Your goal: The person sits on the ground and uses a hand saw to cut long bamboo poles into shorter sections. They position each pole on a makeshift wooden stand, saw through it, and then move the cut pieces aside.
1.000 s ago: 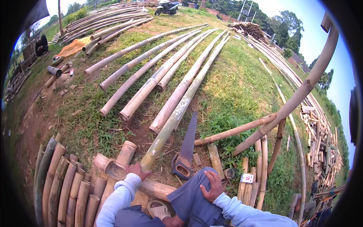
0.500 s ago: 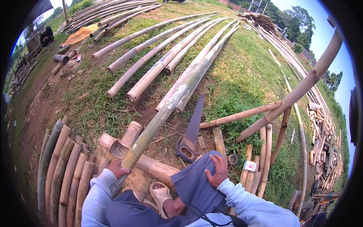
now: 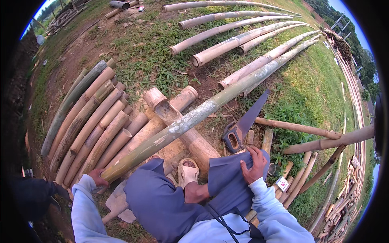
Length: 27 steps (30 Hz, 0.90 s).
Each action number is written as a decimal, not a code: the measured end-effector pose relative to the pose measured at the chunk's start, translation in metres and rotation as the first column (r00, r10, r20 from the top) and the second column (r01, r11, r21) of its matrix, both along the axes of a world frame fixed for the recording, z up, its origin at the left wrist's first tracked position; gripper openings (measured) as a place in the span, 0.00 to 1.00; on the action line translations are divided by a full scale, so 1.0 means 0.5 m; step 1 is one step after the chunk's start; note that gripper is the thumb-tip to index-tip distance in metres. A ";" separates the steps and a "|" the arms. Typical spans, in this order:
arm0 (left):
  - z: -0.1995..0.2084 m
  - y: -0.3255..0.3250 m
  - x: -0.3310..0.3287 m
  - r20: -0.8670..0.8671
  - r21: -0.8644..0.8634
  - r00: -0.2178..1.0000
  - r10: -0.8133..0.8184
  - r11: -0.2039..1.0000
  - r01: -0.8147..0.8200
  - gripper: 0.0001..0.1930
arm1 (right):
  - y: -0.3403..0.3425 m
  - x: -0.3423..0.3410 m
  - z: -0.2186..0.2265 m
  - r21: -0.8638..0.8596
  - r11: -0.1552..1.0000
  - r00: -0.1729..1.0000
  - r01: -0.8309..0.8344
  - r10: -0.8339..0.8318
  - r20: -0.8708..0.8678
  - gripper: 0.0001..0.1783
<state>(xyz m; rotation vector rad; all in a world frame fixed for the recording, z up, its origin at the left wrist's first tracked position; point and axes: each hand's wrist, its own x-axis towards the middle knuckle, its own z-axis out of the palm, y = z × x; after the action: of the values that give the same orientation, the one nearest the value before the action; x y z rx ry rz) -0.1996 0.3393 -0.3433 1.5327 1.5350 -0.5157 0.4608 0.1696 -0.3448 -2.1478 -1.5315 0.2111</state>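
Note:
My left hand [image 3: 97,180] grips the near end of a long green bamboo pole [image 3: 150,146], blotched with white. The pole runs away to the far right and passes over a thick bamboo support log [image 3: 196,145], beside its notched end. My right hand [image 3: 254,165] rests on my right knee with fingers spread and nothing in them. Just beyond that knee a handsaw [image 3: 246,121] with a dark blade lies on the ground, apart from both hands.
Cut bamboo lengths [image 3: 87,135] are stacked at the left. More long poles [image 3: 243,38] lie on the grass ahead. A slanted bamboo frame [image 3: 324,143] stands at the right, near a small white box [image 3: 282,184]. A dark-clothed person [image 3: 34,200] is at the lower left.
My left hand has drawn the pole back toward me and to the left, so its near end reaches past the support log. The view has swung left and down. My right hand stays on the knee.

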 end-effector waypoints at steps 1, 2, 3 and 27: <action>-0.021 -0.022 -0.030 -0.013 -0.017 1.000 0.015 1.000 -0.015 0.40 | 0.011 -0.012 -0.004 0.006 0.999 0.999 -0.037 0.037 -0.017 0.33; -0.034 -0.043 -0.044 -0.097 -0.017 0.993 -0.061 0.998 0.060 0.41 | 0.024 -0.024 -0.010 0.010 0.997 0.996 -0.078 0.078 -0.040 0.33; -0.048 -0.056 -0.052 -0.173 -0.026 0.975 -0.142 0.990 0.140 0.42 | 0.039 -0.036 -0.008 0.044 0.990 0.989 -0.134 0.137 -0.048 0.32; -0.240 -0.165 0.378 -0.290 0.830 0.953 -0.088 0.472 0.296 0.14 | 0.227 -0.230 -0.061 0.033 0.760 0.760 -0.650 0.649 0.028 0.45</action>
<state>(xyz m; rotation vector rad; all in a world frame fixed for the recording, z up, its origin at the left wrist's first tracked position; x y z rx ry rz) -0.0108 0.2568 -0.4633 2.5312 1.9327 0.0606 0.3460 0.2829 -0.3755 -1.4962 -2.2241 0.3893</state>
